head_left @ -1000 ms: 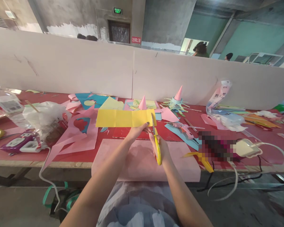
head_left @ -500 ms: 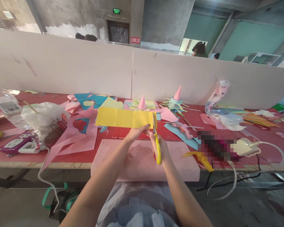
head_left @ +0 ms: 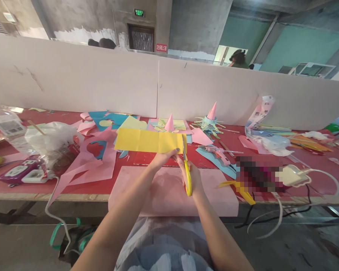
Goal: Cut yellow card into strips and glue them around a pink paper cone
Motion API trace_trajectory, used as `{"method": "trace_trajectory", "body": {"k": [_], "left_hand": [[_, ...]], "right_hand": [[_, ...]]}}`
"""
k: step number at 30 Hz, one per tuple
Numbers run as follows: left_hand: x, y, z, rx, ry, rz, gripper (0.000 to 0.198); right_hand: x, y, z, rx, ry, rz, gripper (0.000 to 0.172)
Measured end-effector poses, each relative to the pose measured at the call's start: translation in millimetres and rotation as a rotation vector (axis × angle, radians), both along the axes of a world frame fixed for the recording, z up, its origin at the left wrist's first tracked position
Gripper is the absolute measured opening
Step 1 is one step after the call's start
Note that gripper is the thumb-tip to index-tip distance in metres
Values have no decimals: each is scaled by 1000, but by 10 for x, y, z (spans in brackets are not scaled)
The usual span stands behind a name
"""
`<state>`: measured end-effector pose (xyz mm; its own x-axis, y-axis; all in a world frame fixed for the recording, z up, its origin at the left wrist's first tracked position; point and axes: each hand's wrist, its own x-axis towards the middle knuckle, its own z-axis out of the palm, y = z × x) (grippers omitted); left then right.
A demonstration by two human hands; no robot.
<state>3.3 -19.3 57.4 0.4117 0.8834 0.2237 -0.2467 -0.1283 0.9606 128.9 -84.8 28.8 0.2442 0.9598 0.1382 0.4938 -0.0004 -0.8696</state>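
Note:
A creased strip of yellow paper point(head_left: 149, 140) is pinched at its lower right part by my left hand point(head_left: 165, 158), thumb on top. My right hand point(head_left: 194, 178) is wrapped round the yellow-handled scissors point(head_left: 188, 178). Their blades stand upright across the right end of the strip, with a narrow sliver of paper to the right of them. Below my hands a sheet of pink paper point(head_left: 169, 205) lies over the table's front edge. Behind the strip stands a pink paper cone point(head_left: 169, 123) amid pale paper fringe.
A second pink cone with a fringed base point(head_left: 211, 114) stands at the back. To the right lie a pink glue gun point(head_left: 220, 155) and a white cable point(head_left: 327, 173). At left are a plastic bag point(head_left: 53, 143), a purple power strip point(head_left: 19, 171) and pink paper scraps point(head_left: 101, 169). A white partition point(head_left: 101, 82) rises behind.
Both hands keep nearly the same place. The strip and the scissors have shifted only very slightly, and the scissor handles look a little closer together.

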Motion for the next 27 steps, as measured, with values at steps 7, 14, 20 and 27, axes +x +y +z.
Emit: {"method": "trace_trajectory", "body": {"k": [7,14,20,27], "left_hand": [[13,23,-24,-10,-7,22,31],[15,43,-52,-20,-9,28,31],[17,57,-72,-6,28,10,32],[-28,101,-40,132,126,152,49]], "right_hand": [[2,-17,91,-6,-16,19,44],[2,-5,19,5,89,1,46],[11,-11,24,-40,151,8,48],[46,2,16,-7,101,-23,47]]}}
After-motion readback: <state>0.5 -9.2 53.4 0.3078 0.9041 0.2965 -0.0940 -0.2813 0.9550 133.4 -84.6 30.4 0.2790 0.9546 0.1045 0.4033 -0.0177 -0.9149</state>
